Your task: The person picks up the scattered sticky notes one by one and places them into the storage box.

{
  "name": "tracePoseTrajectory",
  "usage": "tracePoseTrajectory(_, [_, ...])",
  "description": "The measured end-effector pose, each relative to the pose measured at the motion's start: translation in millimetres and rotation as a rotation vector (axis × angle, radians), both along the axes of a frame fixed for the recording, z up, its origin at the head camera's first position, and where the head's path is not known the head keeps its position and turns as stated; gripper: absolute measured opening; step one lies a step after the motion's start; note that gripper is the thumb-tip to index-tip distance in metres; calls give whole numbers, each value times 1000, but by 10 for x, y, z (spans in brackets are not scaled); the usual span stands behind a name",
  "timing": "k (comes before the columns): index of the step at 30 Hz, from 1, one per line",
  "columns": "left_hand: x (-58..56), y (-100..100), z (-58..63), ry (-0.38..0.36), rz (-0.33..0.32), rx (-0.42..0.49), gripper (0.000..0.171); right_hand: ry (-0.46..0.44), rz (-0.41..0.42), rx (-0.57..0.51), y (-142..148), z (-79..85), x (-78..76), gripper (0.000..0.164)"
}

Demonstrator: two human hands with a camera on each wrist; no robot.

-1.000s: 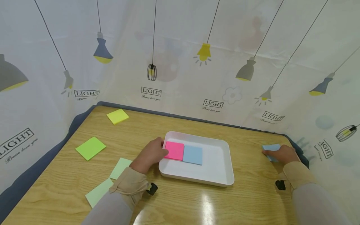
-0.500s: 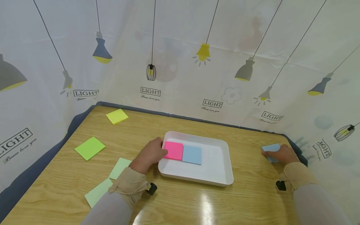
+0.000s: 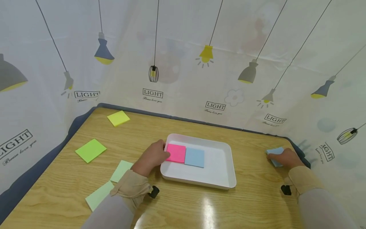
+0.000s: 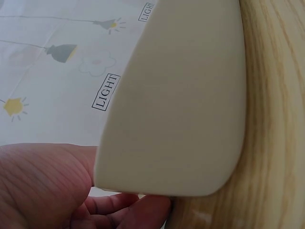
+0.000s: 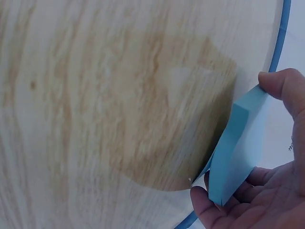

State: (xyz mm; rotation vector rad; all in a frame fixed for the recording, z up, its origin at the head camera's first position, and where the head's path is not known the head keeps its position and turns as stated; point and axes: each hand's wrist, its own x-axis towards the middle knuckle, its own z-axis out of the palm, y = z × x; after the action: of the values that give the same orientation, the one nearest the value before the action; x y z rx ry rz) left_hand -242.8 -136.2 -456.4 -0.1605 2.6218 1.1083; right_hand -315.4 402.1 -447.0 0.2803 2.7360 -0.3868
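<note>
My left hand (image 3: 153, 156) grips the left wall of a white tray (image 3: 217, 173), thumb over the rim and fingers outside; the left wrist view shows the fingers curled by the tray's end wall (image 4: 176, 105). Inside the tray a pink sticky note pad (image 3: 176, 153) lies beside a blue sticky note pad (image 3: 195, 157), edges touching. At the table's right side my right hand (image 3: 288, 158) holds another blue sticky note pad (image 5: 238, 143) between thumb and fingers. In the right wrist view that pad is tilted, one edge near the table.
On the wooden table's left lie a yellow pad (image 3: 118, 118), a bright green pad (image 3: 91, 150) and two pale green pads (image 3: 121, 171), partly behind the left forearm. A printed curtain (image 3: 183, 63) stands behind the table's dark blue edge (image 3: 188, 120).
The right hand's blue pad shifts its tilt slightly. The left hand and tray hold their place; the whole view drifts a little.
</note>
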Motion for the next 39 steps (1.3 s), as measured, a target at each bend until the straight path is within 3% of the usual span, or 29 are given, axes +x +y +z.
tracePoseTrajectory(9, [-11,-10,5,16,-10,-12,41,-15,-28,-57,-9,-2,2,123])
tracePoseTrajectory(24, [-15,2,0,16,-16,-13,43,133,-113,-67,81,-160,133,115])
tracePoseTrajectory(29, [-18,4,-6,17,-12,-6,42,209,-94,-62,158,-233,151,117])
tracePoseTrajectory(33, [-13,3,-2,17,-9,-3,42,277,-105,-64,180,-244,153,109])
tracePoseTrajectory(39, [-9,6,-13,10,-4,-14,41,356,-91,-43,149,-142,173,70])
